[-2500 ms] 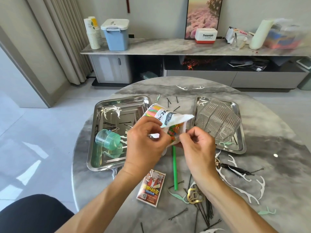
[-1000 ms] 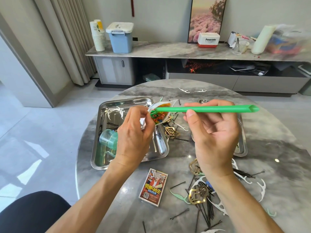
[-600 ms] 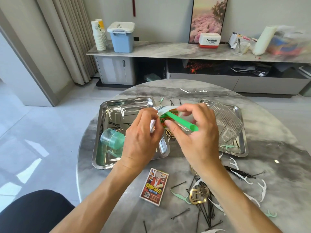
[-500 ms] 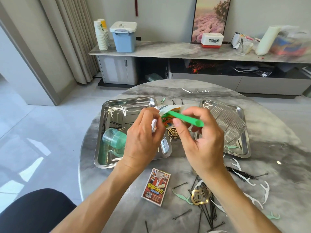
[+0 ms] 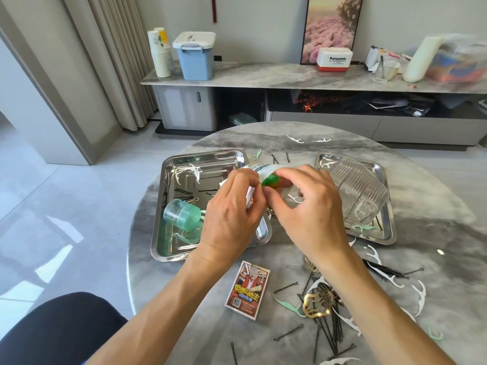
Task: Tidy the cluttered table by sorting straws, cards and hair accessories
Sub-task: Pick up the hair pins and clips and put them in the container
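Green straw [image 5: 271, 179] now almost fully inside bag [image 5: 259, 170], pinched between right-hand fingers [image 5: 272, 192].

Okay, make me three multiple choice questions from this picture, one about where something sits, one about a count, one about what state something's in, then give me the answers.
1. Where does the card box lie?
A. in the left tray
B. on the table between the forearms
C. on the sideboard

2. How many metal trays are on the table?
A. one
B. two
C. three

3. How much of the green straw shows?
A. its full length
B. only a short end at the straw packet
C. none

Answers:
1 B, the box rests on bare marble near the table's front.
2 B, a left tray and a right tray.
3 B, the left hand holds the packet and the right hand is at the straw's end.
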The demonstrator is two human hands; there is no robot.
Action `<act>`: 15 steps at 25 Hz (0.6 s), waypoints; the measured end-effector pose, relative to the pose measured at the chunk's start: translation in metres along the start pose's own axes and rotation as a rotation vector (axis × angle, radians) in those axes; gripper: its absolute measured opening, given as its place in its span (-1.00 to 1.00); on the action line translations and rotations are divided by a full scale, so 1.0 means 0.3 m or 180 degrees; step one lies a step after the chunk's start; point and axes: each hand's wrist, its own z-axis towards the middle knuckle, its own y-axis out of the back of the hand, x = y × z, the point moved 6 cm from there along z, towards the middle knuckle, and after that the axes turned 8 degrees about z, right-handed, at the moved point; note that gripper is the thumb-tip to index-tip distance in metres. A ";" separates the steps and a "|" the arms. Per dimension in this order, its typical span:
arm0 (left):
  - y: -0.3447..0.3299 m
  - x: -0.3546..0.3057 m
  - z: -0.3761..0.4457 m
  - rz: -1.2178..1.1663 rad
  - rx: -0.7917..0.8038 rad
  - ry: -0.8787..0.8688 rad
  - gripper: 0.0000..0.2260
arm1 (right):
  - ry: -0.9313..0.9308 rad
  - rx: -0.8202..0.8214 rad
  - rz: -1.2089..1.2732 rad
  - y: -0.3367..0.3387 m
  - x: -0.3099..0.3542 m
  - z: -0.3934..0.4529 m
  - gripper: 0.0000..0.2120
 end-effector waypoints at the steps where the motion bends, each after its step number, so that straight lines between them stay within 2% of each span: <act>1: 0.003 0.004 0.003 -0.0003 -0.0028 0.0047 -0.86 | 0.0098 -0.0082 0.0145 0.004 0.010 -0.008 -0.88; 4: 0.005 0.006 0.006 -0.0043 -0.0049 0.0054 -0.87 | 0.0411 -0.0263 0.0078 0.011 0.031 -0.018 -0.95; 8: -0.006 -0.012 -0.002 -0.0084 0.0016 -0.0088 -0.90 | -0.0265 -0.0169 0.0075 -0.013 -0.018 0.028 -0.94; 10: -0.001 -0.004 0.000 -0.0059 0.0000 -0.0035 -0.89 | -0.0178 -0.0361 -0.0032 -0.006 0.000 0.014 -0.93; 11: 0.001 -0.002 0.002 -0.0064 -0.0011 -0.0054 -0.89 | -0.0207 -0.0527 -0.0146 0.002 0.002 0.004 -0.83; 13: -0.002 -0.010 0.000 -0.0064 -0.0023 -0.0170 -0.91 | -0.0829 -0.0797 0.0218 0.018 -0.065 0.005 -0.59; 15: -0.014 -0.016 -0.009 -0.0130 -0.0019 -0.0176 -0.92 | -0.2080 -0.0865 0.1451 -0.014 -0.148 -0.016 -0.53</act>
